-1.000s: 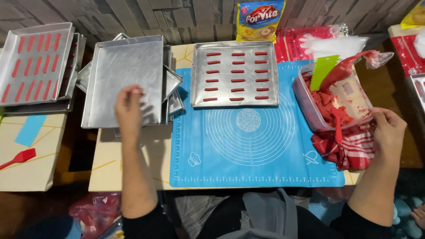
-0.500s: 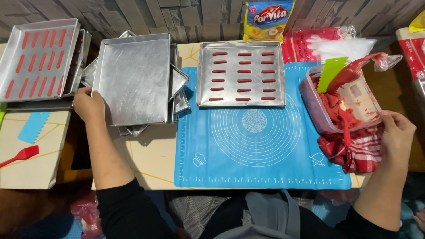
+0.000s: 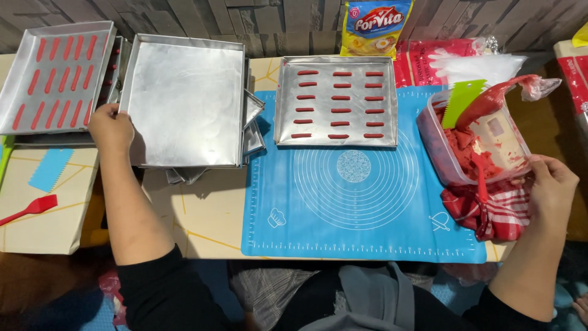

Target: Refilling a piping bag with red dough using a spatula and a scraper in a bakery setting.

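Head view: the left hand [image 3: 111, 127] grips the left rim of an empty metal baking tray [image 3: 187, 98], fingers curled over its edge. The tray is bare, dull silver and rectangular with a raised rim, and it sits on top of a stack of similar trays [image 3: 252, 132] whose corners poke out at its right and lower sides. Its left edge lies just beside another tray of red dough strips [image 3: 56, 76] at the far left, with little gap between the two. To the right, a third tray with rows of short red strips [image 3: 335, 101] rests on the top of a blue silicone mat [image 3: 361, 202]; the mat's lower half, with its printed circles, lies open. The wooden table [image 3: 205, 217] shows bare between the stack and the near edge.

The right hand [image 3: 551, 187] rests at the right edge of a clear plastic tub [image 3: 441, 150] of red dough, touching a red checked cloth [image 3: 490, 211] under it; its fingers are bent, but I cannot tell whether they grip anything. A green scraper [image 3: 460, 101] stands in the tub.

At the back, against the wall, a yellow food packet [image 3: 376, 27] stands upright, with a red-and-clear pack of plastic gloves [image 3: 465, 61] beside it. At far left lie a blue scraper [image 3: 50, 168] and a red spatula [image 3: 30, 208].
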